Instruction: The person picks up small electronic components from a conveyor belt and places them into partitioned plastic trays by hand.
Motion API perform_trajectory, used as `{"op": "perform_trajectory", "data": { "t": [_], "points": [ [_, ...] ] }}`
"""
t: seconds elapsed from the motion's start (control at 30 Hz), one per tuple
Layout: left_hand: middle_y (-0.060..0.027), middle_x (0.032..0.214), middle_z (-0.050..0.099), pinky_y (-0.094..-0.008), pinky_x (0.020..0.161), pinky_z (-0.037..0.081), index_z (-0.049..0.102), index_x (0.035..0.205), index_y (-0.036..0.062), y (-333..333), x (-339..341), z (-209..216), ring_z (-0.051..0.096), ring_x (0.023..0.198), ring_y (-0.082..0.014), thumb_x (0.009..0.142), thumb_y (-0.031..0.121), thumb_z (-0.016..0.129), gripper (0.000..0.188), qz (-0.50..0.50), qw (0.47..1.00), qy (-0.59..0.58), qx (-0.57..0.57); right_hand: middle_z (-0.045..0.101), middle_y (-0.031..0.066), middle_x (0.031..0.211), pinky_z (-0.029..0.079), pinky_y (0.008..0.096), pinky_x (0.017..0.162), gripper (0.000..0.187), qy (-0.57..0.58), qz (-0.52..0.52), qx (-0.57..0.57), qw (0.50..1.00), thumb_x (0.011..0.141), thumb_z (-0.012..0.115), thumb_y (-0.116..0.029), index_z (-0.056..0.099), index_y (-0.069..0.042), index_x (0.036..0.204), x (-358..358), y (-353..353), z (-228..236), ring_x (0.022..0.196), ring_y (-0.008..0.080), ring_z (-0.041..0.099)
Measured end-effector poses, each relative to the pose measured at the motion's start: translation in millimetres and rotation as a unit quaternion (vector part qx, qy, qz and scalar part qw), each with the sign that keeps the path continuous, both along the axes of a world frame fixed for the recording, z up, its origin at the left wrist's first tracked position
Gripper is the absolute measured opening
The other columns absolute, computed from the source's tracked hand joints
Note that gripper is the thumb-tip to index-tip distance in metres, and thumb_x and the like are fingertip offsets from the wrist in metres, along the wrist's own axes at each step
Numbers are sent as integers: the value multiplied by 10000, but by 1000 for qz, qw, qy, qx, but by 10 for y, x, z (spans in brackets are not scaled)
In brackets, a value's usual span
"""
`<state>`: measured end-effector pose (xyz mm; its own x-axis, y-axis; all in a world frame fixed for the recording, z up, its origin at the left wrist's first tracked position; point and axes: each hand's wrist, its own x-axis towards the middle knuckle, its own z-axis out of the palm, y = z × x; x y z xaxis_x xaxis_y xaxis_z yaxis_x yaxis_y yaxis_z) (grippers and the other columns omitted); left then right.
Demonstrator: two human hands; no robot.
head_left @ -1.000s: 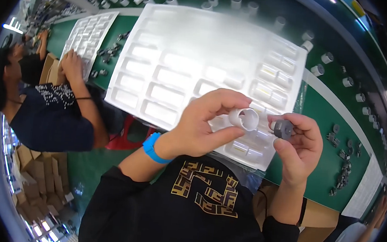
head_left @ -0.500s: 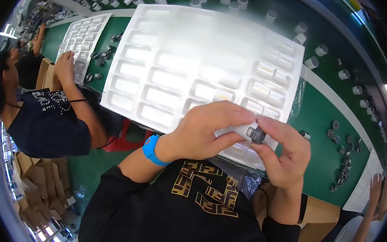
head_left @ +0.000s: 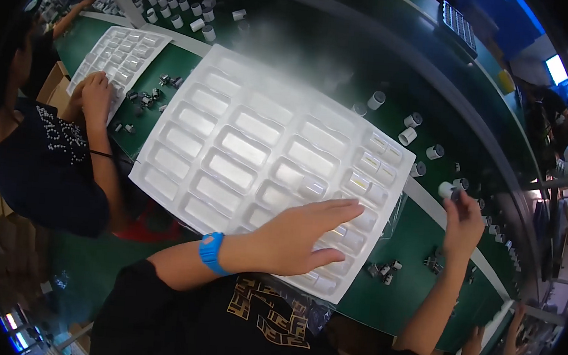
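Observation:
My left hand (head_left: 309, 238) hovers over the lower right part of a white moulded tray (head_left: 272, 110), fingers stretched out and nothing held. A blue band circles that wrist. Off to the right, my right hand (head_left: 465, 225) reaches over the dark green belt, its thumb and fingers closed at the dark end of a small white cylinder (head_left: 448, 190). Whether the cylinder touches the belt, I cannot tell. Shiny white cylinders (head_left: 359, 183) lie in the tray's right-hand pockets, and one sits in the neighbouring column. Part of the tray is hidden beneath my left hand.
More white cylinders (head_left: 412, 119) stand along the belt behind the tray. Small dark metallic parts (head_left: 383, 272) lie on the green bench to its right. At left, a co-worker's hands (head_left: 97, 93) are at a second tray (head_left: 115, 47). Another person's arms show at lower right.
Both hands were together on a white cylinder with a dark end. My left hand has let go and opened; my right hand has moved right, out over the belt. The view has turned rightward.

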<state>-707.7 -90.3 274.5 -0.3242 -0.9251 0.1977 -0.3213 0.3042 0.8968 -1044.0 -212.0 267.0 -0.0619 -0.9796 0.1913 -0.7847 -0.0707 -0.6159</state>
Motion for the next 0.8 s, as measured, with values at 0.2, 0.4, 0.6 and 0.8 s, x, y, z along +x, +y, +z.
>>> {"op": "perform_trajectory", "data": {
  "t": [0.2, 0.4, 0.6, 0.8],
  "points": [
    [-199, 1244, 674, -390, 966, 523, 658, 1218, 0, 12, 747, 102, 653, 1151, -337, 758, 55, 833, 495, 115, 992, -17, -45, 712, 173, 959, 544, 376, 801, 718, 226, 38, 97, 968, 723, 859, -269, 576, -61, 1349, -343, -474, -151, 819, 309, 696],
    [-195, 1141, 709, -364, 900, 547, 681, 1166, -15, 51, 1133, 41, 692, 1044, -334, 758, 25, 821, 434, 245, 968, -41, -33, 665, 187, 1218, 518, 424, 943, 629, 265, 156, 93, 947, 839, 770, -227, 545, -59, 1402, 1054, -1493, 378, 1096, 313, 660],
    [-173, 1157, 698, -376, 906, 540, 680, 1153, -9, -53, 1277, 52, 673, 1056, -347, 751, 14, 814, 425, 241, 964, -108, -35, 649, 181, 1234, 474, 404, 1062, 473, 368, 359, 30, 857, 822, 659, -6, 665, -95, 1287, 1855, -2527, -444, 1165, 317, 627],
    [-189, 1280, 628, -430, 984, 503, 660, 1190, -5, -159, 1148, 27, 597, 1190, -387, 785, 88, 800, 438, 95, 975, -188, -66, 683, 119, 1055, 523, 369, 889, 270, 216, 260, -12, 941, 869, 689, -135, 676, -34, 1119, 1588, -2406, -258, 954, 245, 664]
  ]
}}
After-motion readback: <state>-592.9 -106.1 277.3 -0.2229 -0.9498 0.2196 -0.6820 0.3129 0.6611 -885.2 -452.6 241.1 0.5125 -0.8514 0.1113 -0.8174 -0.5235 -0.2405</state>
